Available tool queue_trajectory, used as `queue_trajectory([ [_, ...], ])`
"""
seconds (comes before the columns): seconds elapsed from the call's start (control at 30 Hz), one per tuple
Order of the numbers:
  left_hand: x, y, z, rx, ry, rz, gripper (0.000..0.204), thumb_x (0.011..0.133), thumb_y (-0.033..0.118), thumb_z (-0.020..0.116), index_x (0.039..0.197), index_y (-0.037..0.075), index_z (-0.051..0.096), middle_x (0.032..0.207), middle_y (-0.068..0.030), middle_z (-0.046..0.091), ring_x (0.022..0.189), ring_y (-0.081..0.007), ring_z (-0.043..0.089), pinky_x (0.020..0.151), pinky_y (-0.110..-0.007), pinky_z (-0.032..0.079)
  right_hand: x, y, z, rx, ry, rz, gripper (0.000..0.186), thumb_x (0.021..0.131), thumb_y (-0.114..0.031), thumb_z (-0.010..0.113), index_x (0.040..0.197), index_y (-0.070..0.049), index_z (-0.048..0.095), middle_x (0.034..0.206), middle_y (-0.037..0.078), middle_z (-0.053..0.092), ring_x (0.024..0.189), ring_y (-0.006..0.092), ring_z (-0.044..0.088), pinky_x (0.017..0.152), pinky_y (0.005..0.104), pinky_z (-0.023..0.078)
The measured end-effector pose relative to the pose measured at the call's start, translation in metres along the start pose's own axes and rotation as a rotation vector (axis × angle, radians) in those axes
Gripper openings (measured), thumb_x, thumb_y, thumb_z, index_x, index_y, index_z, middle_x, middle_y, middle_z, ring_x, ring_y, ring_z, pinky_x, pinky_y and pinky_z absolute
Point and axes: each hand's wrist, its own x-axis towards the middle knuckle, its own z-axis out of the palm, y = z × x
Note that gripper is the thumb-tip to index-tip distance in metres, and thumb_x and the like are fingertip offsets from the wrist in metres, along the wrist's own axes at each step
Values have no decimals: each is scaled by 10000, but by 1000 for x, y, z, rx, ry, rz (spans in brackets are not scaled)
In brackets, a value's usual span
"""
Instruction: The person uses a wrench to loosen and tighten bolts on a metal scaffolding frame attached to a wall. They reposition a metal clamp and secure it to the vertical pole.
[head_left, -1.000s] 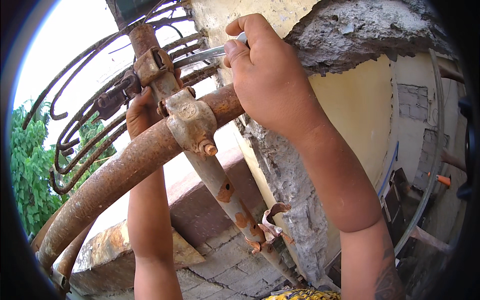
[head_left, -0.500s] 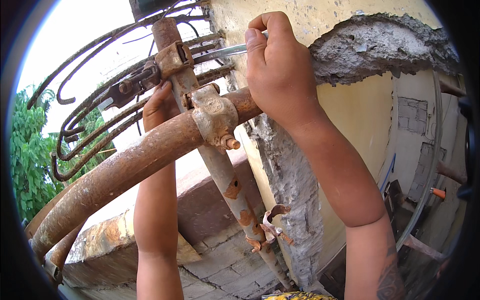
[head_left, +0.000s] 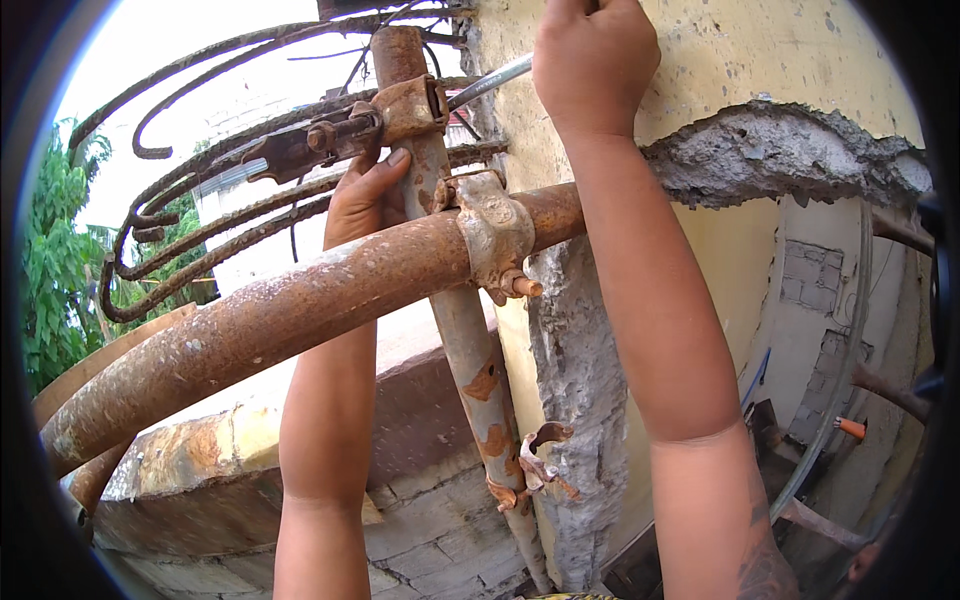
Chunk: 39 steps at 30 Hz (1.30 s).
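Note:
A rusty upright pipe crosses a thick rusty pipe, joined by a grey coupler clamp with a bolt sticking out. Higher on the upright sits a brown rusted clamp, its hinged bolt arm swung out to the left. My left hand grips the upright just below that clamp, thumb against the pipe and most fingers hidden behind. In my closed right hand is a silver wrench, slanting up from the brown clamp; its working end is hidden there.
Bent rebar juts from the wall at left. Broken concrete protrudes at upper right. Another clamp hangs opened lower on the upright. Behind stands a block wall, with green foliage at far left.
My right hand has risen, tilting the wrench from nearly level to slanting upward. My left hand stays on the upright pipe. The pipes and clamps appear farther right in view.

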Motion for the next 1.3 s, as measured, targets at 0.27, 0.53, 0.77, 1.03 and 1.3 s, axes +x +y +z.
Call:
queue_trajectory([
  [0.27,12,-23,-9,30,31,52,566,923,96,727,1427,22,479,1223,-144,674,1059,-258,712,935,-430,595,7,17,23,335,132,-13,225,1063,-237,608,972,-31,599,639,46,644,529,133,637,490,283,486],
  [0.53,7,-5,-3,16,-32,56,559,906,72,757,1396,-6,500,1243,-146,669,1139,-263,670,1026,-423,524,44,25,62,17,84,-57,250,1039,-269,601,1010,-25,649,776,89,709,696,245,712,662,374,563],
  [0.77,10,-6,-3,110,13,79,478,894,98,772,1325,-11,598,1224,-112,684,1084,-194,645,1006,-368,498,71,26,118,-146,14,-70,236,988,-267,595,1010,-56,699,924,145,767,871,353,744,793,437,586],
  [1.03,3,-1,3,250,57,51,544,875,161,788,1343,-19,576,1207,-141,686,1095,-204,637,1017,-367,483,81,43,175,-264,-256,-12,352,919,-342,555,1035,-87,767,1053,195,764,1021,400,720,910,475,568],
  [1.3,1,5,8,173,78,33,614,897,94,784,1418,-25,482,1253,-173,649,1112,-232,652,1005,-379,540,75,43,199,-310,-466,35,404,915,-359,536,1142,-112,761,1170,182,748,1142,392,691,995,482,539],
])
